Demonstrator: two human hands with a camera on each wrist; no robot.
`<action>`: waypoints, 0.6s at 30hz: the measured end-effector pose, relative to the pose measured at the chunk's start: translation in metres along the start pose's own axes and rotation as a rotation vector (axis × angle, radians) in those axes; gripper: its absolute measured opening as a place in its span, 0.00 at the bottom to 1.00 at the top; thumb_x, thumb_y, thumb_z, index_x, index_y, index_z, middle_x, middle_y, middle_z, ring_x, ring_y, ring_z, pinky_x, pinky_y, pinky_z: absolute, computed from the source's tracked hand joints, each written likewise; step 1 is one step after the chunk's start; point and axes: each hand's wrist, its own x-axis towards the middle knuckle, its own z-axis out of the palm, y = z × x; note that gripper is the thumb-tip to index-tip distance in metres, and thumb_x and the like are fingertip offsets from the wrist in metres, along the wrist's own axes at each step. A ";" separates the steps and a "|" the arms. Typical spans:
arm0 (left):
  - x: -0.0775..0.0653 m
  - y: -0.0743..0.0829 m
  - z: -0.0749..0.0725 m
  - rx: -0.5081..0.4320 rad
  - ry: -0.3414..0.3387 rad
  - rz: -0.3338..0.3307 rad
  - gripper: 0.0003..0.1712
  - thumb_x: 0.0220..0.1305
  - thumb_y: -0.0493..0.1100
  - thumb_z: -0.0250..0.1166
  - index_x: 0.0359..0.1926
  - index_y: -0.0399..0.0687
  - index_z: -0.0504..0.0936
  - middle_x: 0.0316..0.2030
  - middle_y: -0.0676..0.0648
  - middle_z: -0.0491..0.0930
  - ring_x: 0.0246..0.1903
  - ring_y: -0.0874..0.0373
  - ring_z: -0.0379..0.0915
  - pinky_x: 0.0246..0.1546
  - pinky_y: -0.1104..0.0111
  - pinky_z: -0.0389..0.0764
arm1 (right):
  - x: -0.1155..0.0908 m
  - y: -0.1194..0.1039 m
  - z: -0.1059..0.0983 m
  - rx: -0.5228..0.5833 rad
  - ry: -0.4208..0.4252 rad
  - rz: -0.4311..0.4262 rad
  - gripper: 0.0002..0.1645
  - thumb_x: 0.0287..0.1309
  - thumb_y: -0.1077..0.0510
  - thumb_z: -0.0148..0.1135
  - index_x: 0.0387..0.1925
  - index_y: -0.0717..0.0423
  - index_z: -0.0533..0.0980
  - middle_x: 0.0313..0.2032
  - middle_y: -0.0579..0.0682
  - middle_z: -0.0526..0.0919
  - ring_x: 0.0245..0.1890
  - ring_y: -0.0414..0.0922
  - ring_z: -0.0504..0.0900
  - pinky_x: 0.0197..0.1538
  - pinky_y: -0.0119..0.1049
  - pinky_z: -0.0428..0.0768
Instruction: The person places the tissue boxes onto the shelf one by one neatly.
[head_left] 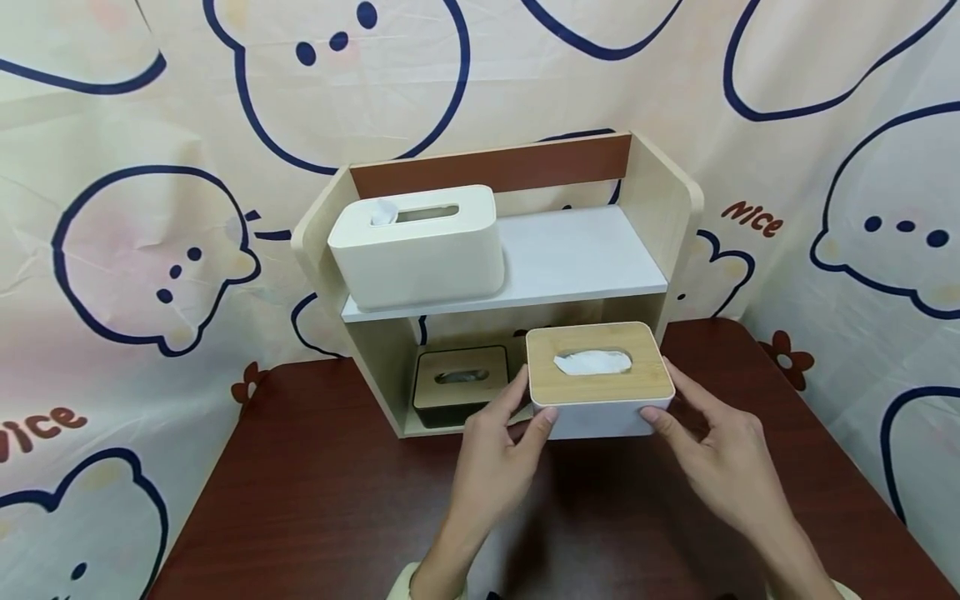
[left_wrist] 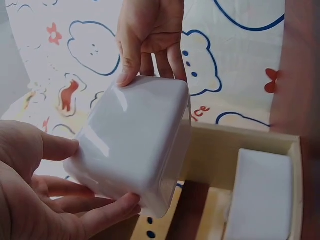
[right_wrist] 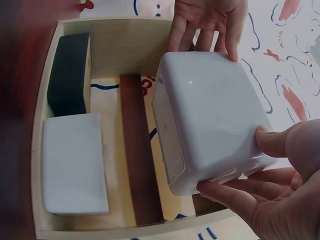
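Observation:
Both hands hold up a white tissue box (head_left: 600, 419) with a light wooden lid, and white tissue shows in its oval slot. The left hand (head_left: 495, 442) grips one short end, and the right hand (head_left: 727, 458) grips the other, thumbs toward the front. In the head view the box overlaps the right part of a two-level shelf (head_left: 585, 254). Its plain white underside faces the cameras in the left wrist view (left_wrist: 132, 127) and right wrist view.
A cream tissue box (head_left: 420, 258) stands on the upper level's left. Below it sits a dark box with a wooden lid (head_left: 461, 375). Beside that, a white box (right_wrist: 75, 165) shows in the wrist views. The shelf rests on a dark brown table (head_left: 337, 500) before a patterned cloth.

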 end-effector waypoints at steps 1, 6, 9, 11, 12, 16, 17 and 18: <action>0.001 0.001 -0.002 0.001 0.002 0.008 0.37 0.77 0.40 0.67 0.82 0.46 0.65 0.76 0.46 0.73 0.70 0.58 0.76 0.58 0.67 0.86 | 0.002 -0.002 0.000 0.002 0.001 -0.006 0.42 0.69 0.50 0.73 0.80 0.40 0.68 0.22 0.47 0.78 0.10 0.37 0.60 0.14 0.35 0.65; 0.007 0.010 -0.012 -0.002 0.023 0.040 0.37 0.77 0.40 0.68 0.81 0.49 0.67 0.71 0.48 0.79 0.63 0.59 0.81 0.56 0.68 0.87 | 0.011 -0.012 -0.005 0.006 0.012 -0.056 0.41 0.69 0.52 0.74 0.79 0.43 0.70 0.19 0.45 0.76 0.10 0.37 0.59 0.15 0.34 0.64; 0.011 0.017 -0.017 0.013 0.031 0.060 0.36 0.77 0.41 0.68 0.81 0.49 0.66 0.74 0.49 0.75 0.67 0.59 0.79 0.57 0.67 0.86 | 0.018 -0.018 -0.009 0.020 0.020 -0.082 0.41 0.68 0.53 0.74 0.79 0.45 0.70 0.21 0.46 0.78 0.09 0.36 0.58 0.14 0.34 0.63; 0.013 0.021 -0.019 0.031 0.032 0.072 0.36 0.78 0.42 0.67 0.81 0.49 0.65 0.76 0.49 0.73 0.70 0.60 0.76 0.58 0.66 0.85 | 0.022 -0.023 -0.011 0.029 0.033 -0.099 0.41 0.68 0.54 0.75 0.79 0.45 0.71 0.22 0.47 0.79 0.09 0.36 0.57 0.14 0.33 0.62; 0.015 0.023 -0.020 0.047 0.034 0.078 0.36 0.78 0.43 0.66 0.81 0.48 0.65 0.76 0.49 0.72 0.70 0.60 0.75 0.58 0.65 0.85 | 0.024 -0.025 -0.013 0.030 0.040 -0.109 0.41 0.67 0.54 0.75 0.79 0.46 0.71 0.23 0.47 0.79 0.09 0.36 0.57 0.14 0.33 0.61; 0.020 0.033 -0.024 0.088 0.047 0.090 0.36 0.79 0.44 0.65 0.82 0.48 0.64 0.75 0.48 0.73 0.69 0.61 0.76 0.60 0.64 0.84 | 0.031 -0.032 -0.019 0.019 0.063 -0.141 0.41 0.67 0.55 0.75 0.78 0.46 0.72 0.22 0.48 0.79 0.09 0.36 0.56 0.14 0.32 0.60; 0.021 0.036 -0.025 0.094 0.052 0.095 0.36 0.79 0.44 0.65 0.81 0.48 0.64 0.75 0.48 0.74 0.68 0.62 0.77 0.60 0.64 0.85 | 0.032 -0.034 -0.021 0.014 0.064 -0.144 0.41 0.67 0.55 0.75 0.78 0.46 0.71 0.21 0.48 0.79 0.09 0.36 0.56 0.14 0.32 0.60; 0.022 0.038 -0.025 0.101 0.057 0.098 0.36 0.79 0.44 0.66 0.81 0.49 0.65 0.74 0.48 0.75 0.67 0.62 0.78 0.60 0.65 0.85 | 0.033 -0.036 -0.023 0.010 0.066 -0.147 0.40 0.67 0.55 0.75 0.78 0.46 0.72 0.21 0.48 0.78 0.09 0.37 0.55 0.14 0.32 0.60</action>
